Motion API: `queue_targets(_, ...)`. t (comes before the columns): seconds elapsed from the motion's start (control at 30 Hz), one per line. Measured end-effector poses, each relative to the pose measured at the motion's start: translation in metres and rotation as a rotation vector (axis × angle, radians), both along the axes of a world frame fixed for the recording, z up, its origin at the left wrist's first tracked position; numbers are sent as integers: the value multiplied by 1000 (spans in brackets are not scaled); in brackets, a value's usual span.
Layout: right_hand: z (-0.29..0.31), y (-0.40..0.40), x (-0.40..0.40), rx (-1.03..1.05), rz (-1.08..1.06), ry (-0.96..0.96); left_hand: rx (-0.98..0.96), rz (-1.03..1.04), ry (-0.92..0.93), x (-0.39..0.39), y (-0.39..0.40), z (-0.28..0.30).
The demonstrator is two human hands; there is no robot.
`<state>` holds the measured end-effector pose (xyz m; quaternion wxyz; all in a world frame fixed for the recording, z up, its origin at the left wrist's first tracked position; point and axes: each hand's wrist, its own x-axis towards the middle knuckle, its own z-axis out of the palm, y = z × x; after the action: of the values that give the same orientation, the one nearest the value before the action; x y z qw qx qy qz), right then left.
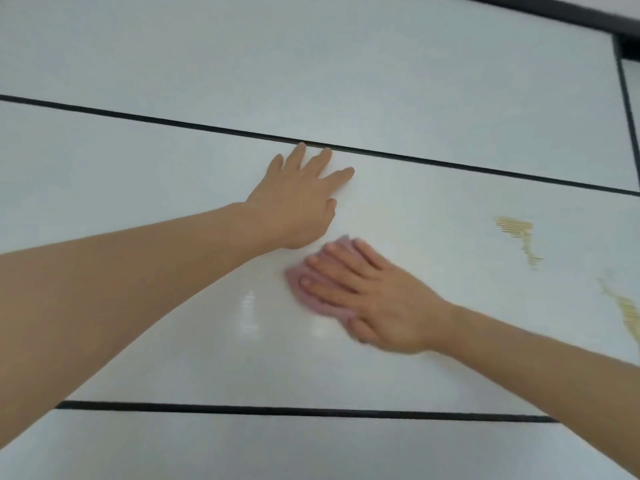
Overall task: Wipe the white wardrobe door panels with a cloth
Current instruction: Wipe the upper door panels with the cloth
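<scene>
A glossy white wardrobe door panel (138,188) fills the view, bounded above and below by thin black seams. My left hand (298,199) lies flat on it with straight, spread fingers, the fingertips reaching the upper seam. Just below and to the right, my right hand (367,296) presses a pink cloth (304,289) flat against the same panel with straight fingers. Most of the cloth is hidden under that hand; only its left edge shows. The right hand looks motion-blurred.
Another white panel (311,64) lies above the upper seam (173,121) and one (277,448) below the lower seam (277,409). Gold decorative marks (519,237) sit on the panel at right. A dark frame (588,15) runs along the top right corner.
</scene>
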<state>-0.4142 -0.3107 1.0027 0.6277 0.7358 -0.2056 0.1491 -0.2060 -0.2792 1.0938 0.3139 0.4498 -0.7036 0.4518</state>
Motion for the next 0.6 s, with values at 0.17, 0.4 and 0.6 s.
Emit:
queue_targets(0.17, 94, -2, -54, -41, 36, -976, -151, 125, 23, -24, -4, 4)
queue_targets(0.4, -87, -3, -6, 111, 202, 131, -202, 65, 110, -47, -3, 7)
queue_targets(0.6, 49, -14, -86, -120, 50, -358, -176, 76, 106, -50, -1, 9)
